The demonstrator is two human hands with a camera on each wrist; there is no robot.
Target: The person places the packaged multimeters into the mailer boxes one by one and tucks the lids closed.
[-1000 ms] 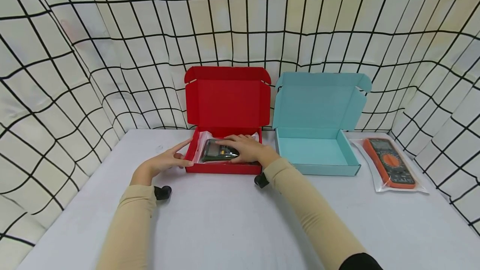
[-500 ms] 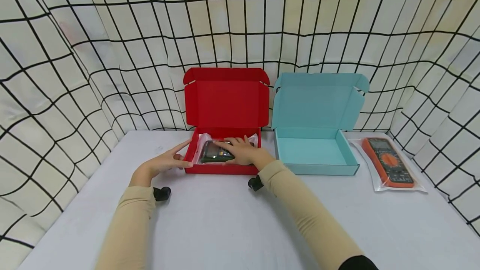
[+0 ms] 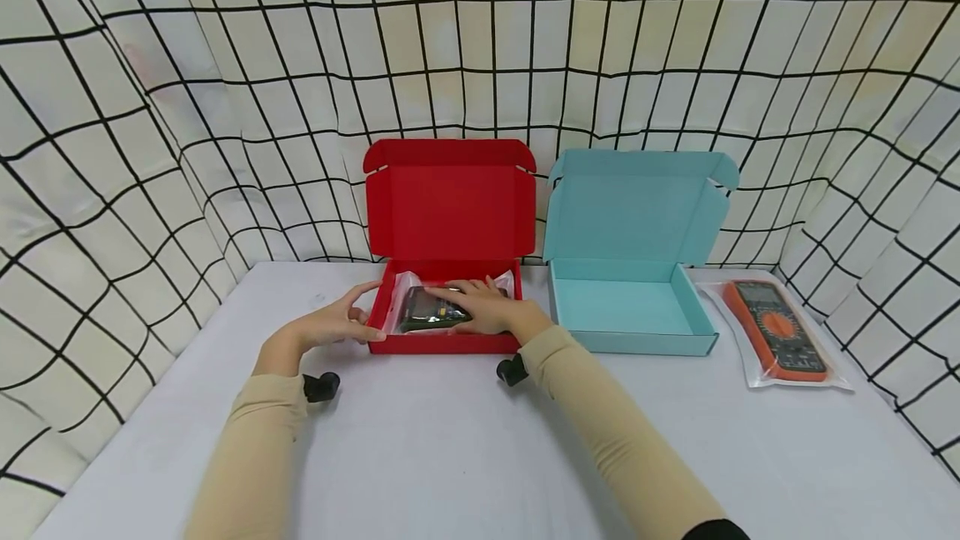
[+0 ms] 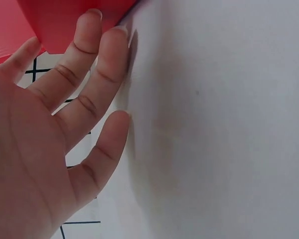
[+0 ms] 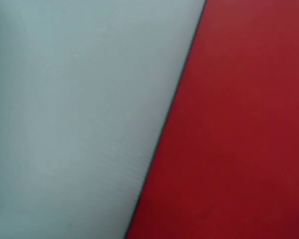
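In the head view, the red cardboard box (image 3: 450, 345) stands with its lid up and holds a dark multimeter (image 3: 427, 312) in a clear plastic bag. My right hand (image 3: 483, 309) lies over the right part of the multimeter, index finger stretched across it and thumb along its near edge. My left hand (image 3: 330, 329) is at the box's left wall, fingers loosely bent. In the left wrist view, its fingertips (image 4: 114, 47) reach the red wall and the thumb stands apart. The right wrist view shows only the red box wall (image 5: 239, 129) and the white table, with no fingers.
A light blue box (image 3: 637, 340) with its lid up stands right of the red one. Farther right lies an orange multimeter (image 3: 780, 327) in a clear bag. Black netting (image 3: 487, 69) over white cloth encloses the white table (image 3: 450, 457) at the back and sides.
My right hand has shifted slightly on the multimeter, its fingers now more spread. The left hand stays at the red box's left wall, and the boxes keep their places.
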